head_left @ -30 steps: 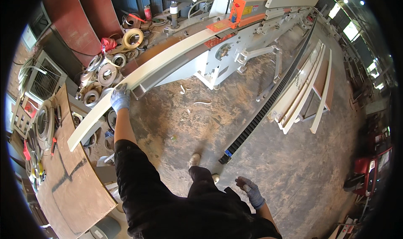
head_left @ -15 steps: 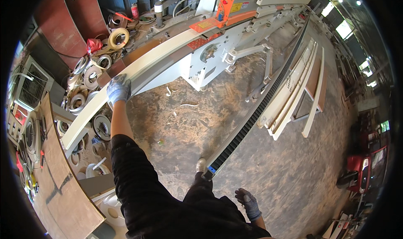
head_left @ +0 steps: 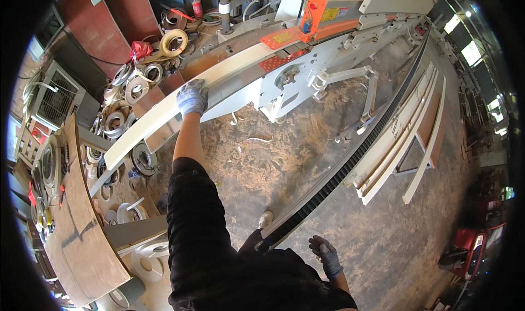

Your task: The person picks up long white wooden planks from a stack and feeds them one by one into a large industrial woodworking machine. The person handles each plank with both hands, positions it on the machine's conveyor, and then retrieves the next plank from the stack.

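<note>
My left hand (head_left: pixel 192 98), in a pale blue-grey glove, is closed over a long narrow cream board (head_left: pixel 145 129) on the machine's bed. The board's far part runs up to the orange guard (head_left: pixel 281 37) of a long white machine (head_left: pixel 306 73); its near end juts past the bed at the left. Low at my right side, my right hand (head_left: pixel 326 256) hangs in a darker grey glove. Its fingers are loosely bent and apart, with nothing seen in them. Closest to it is the near end of a long black roller track (head_left: pixel 314 201).
Several cream boards (head_left: pixel 402 141) lie on a low stand at the right. Rolls of edge banding (head_left: pixel 136 89) are heaped at the left, behind a brown sheet-topped table (head_left: pixel 87 256). Small offcuts (head_left: pixel 260 139) litter the stained floor. A red vehicle (head_left: pixel 467 253) stands at the far right.
The cream board and my left hand have moved along the bed toward the orange guard. My view has shifted a little. The right hand still hangs at my side.
</note>
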### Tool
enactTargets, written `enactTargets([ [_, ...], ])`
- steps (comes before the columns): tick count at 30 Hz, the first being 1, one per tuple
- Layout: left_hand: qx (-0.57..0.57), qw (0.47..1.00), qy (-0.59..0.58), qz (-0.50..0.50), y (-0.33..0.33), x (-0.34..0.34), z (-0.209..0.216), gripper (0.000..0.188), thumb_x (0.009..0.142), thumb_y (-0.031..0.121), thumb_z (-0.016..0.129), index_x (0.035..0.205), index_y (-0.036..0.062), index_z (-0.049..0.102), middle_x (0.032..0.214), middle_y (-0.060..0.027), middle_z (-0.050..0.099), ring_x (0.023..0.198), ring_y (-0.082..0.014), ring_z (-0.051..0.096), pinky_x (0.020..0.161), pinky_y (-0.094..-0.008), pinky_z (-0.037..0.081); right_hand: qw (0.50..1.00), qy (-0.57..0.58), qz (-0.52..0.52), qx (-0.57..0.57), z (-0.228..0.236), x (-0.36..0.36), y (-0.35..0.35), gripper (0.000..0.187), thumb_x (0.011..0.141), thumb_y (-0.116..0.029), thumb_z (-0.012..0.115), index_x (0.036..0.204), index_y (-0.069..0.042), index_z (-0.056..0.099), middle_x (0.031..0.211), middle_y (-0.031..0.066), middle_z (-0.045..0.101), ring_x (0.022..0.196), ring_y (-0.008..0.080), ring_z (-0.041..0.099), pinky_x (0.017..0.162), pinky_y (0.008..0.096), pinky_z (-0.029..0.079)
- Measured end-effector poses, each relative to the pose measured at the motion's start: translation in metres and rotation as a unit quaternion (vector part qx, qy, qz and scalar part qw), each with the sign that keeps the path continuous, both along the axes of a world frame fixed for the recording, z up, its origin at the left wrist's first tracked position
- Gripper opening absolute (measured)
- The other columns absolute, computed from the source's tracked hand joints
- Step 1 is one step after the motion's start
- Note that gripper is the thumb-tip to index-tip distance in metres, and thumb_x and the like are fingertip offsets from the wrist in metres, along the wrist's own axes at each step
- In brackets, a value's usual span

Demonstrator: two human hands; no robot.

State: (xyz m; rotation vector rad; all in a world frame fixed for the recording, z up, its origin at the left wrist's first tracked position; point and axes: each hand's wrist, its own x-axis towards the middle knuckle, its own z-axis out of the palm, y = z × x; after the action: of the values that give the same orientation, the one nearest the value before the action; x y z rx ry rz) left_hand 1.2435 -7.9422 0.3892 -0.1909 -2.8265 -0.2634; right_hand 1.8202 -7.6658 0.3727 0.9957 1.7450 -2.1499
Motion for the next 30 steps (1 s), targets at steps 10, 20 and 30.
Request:
enactTargets([
  [10,0.015,0.999,0.033,0.027,-0.085,0.041,-0.003,0.033,0.081,0.032,0.063,0.113,0.0227,0.067,0.117,-0.0063,0.063,0.105,-0.0291,0.06,0.092,-0.0399,0.047,0.993,-0.028,-0.115,-0.02,-0.032,0.021,0.031,0.064,0.09,-0.052,0.056,0.134,-0.007,0.049,0.124,0.0139,0.06,0.109,0.0231,0.06,0.091,0.035,0.046],
  [20,0.025,0.999,0.041,0.022,-0.068,0.037,0.004,0.033,0.081,0.033,0.064,0.112,0.0235,0.068,0.117,-0.0024,0.064,0.105,-0.0264,0.06,0.094,-0.0378,0.045,0.998,-0.04,-0.028,-0.039,-0.047,-0.01,0.069,0.072,0.09,-0.061,0.049,0.14,-0.01,0.041,0.135,0.0155,0.051,0.117,0.0298,0.055,0.098,0.0438,0.042],
  [30,-0.052,0.999,0.003,-0.008,0.004,-0.002,0.004,0.032,0.088,0.034,0.054,0.117,0.024,0.065,0.125,0.0,0.06,0.114,-0.0246,0.055,0.098,-0.0385,0.043,0.999,-0.021,-0.014,-0.036,-0.045,-0.042,0.104,0.076,0.089,-0.064,0.048,0.14,-0.008,0.04,0.136,0.0166,0.05,0.119,0.0314,0.052,0.099,0.0448,0.041],
])
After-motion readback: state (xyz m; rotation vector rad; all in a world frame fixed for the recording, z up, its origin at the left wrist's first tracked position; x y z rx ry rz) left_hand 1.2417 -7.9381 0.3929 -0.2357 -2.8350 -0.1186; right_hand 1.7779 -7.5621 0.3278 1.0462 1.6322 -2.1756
